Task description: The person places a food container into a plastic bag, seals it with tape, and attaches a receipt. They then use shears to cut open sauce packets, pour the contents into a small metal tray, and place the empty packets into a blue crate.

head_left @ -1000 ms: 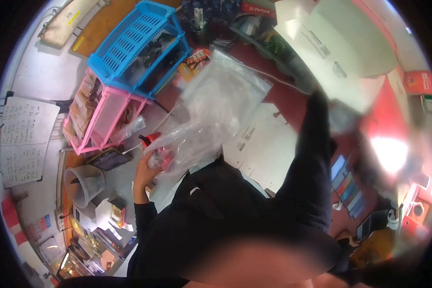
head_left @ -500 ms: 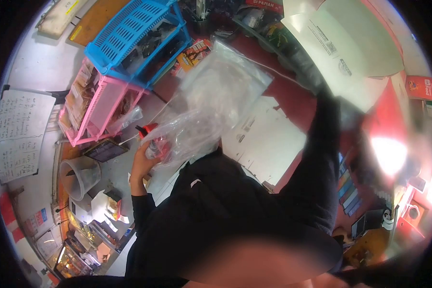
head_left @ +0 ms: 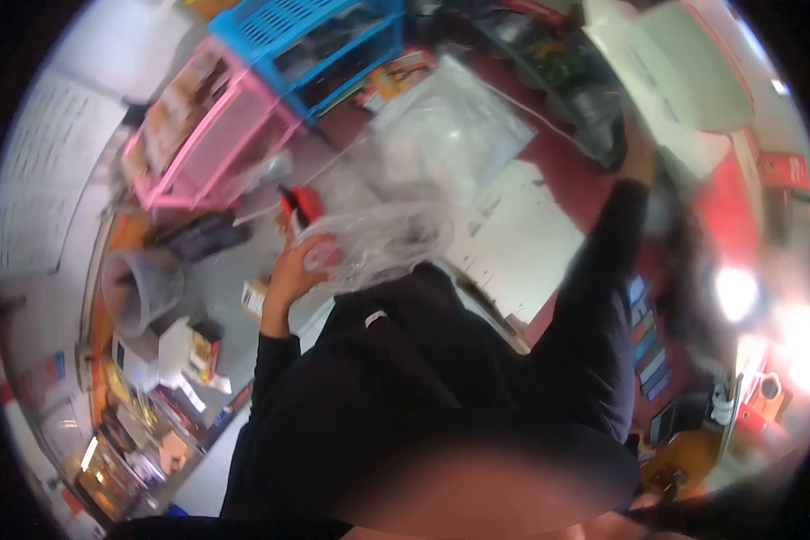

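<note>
My left hand [head_left: 294,273] is closed around a red-and-black tape dispenser [head_left: 302,205], blurred by motion. Crumpled clear plastic [head_left: 382,238] spreads to the right from beside it; whether the fingers also grip this plastic I cannot make out. Beyond lies a flat stack of clear plastic bags [head_left: 463,126] on the dark red tabletop. My right arm stretches far forward to the right, and my right hand [head_left: 639,148] is smeared near a large whitish sheet [head_left: 684,81]; its fingers cannot be told apart.
A blue plastic rack [head_left: 306,54] and a pink rack [head_left: 216,135] stand at the back left. A white board [head_left: 517,243] lies before me. To the left are a translucent bin [head_left: 139,292] and an open box [head_left: 189,351]. A bright lamp [head_left: 736,294] glows at right.
The view has shifted, and the racks appear higher. My left hand, with the tape dispenser, appears farther right and slightly higher. My right hand now shows beyond its sleeve; the plastic has bunched lower.
</note>
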Tool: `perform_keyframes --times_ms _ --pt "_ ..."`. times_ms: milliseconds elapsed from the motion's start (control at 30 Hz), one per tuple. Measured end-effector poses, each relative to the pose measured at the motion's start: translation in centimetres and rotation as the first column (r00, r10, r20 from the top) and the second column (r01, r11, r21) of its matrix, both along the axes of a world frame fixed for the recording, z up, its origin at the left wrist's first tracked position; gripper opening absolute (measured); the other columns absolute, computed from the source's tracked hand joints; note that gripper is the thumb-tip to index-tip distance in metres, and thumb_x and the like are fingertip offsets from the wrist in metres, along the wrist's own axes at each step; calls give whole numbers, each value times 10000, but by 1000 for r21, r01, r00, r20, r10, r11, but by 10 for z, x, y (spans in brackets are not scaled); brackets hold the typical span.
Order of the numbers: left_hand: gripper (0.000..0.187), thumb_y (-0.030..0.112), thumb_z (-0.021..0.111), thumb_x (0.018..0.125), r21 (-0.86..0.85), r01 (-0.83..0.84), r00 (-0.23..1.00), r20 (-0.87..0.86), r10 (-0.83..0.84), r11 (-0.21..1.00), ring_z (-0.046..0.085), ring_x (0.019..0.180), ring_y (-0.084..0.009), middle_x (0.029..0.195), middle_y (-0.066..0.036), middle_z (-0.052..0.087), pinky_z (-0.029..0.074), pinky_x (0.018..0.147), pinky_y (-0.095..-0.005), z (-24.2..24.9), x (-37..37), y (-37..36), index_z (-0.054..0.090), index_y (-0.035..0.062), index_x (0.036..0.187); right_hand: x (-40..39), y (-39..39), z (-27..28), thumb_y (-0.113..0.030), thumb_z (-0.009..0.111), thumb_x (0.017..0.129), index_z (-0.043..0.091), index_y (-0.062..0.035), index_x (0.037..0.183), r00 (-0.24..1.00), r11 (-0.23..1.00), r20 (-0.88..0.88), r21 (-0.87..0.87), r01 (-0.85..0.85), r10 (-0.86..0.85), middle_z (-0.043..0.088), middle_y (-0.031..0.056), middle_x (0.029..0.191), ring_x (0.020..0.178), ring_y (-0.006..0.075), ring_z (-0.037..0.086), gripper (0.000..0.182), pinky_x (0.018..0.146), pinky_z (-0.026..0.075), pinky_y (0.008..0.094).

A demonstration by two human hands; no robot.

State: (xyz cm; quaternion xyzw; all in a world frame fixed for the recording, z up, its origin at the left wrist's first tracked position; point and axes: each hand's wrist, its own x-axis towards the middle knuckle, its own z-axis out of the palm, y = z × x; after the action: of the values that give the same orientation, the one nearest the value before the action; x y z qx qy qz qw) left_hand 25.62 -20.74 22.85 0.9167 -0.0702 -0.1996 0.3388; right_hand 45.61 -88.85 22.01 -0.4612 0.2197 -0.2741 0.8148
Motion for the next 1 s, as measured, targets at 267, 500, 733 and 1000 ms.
perform_keyframes --times_ms 267,500,733,1000 --pt "1027 228 827 493 12 -68 997 34 68 998 264 1314 -353 1438 -247 180 322 1026 -394 8 -62 67 314 131 1377 -131 471 60 37 564 710 632 -35 856 189 42 -309 -425 -904 932 626 44 834 774 123 577 175 660 468 263" --pt "1169 214 826 472 -204 -361 905 158 395 910 253 1324 -340 1439 -227 219 252 1064 -364 8 -151 164 155 -2 1405 -212 678 -10 20 569 708 648 -68 966 154 -521 -549 -832 -190 821 643 110 1011 940 306 601 284 833 473 350" --pt "1277 236 863 450 -336 -689 645 119 755 642 228 1343 -253 1456 -178 211 218 1076 -328 15 -289 273 64 11 1421 -223 764 23 -61 652 678 533 -140 1177 8 -324 -391 -773 -546 920 587 104 1091 1051 224 560 519 888 435 426" --pt "1193 204 853 422 -443 -692 597 91 797 569 315 1284 -233 1375 -121 344 264 1047 -339 -6 -333 288 185 40 1396 -238 786 -109 -313 819 488 281 -282 1373 131 -879 -872 -452 152 471 394 146 1292 1231 322 349 1036 930 279 622"
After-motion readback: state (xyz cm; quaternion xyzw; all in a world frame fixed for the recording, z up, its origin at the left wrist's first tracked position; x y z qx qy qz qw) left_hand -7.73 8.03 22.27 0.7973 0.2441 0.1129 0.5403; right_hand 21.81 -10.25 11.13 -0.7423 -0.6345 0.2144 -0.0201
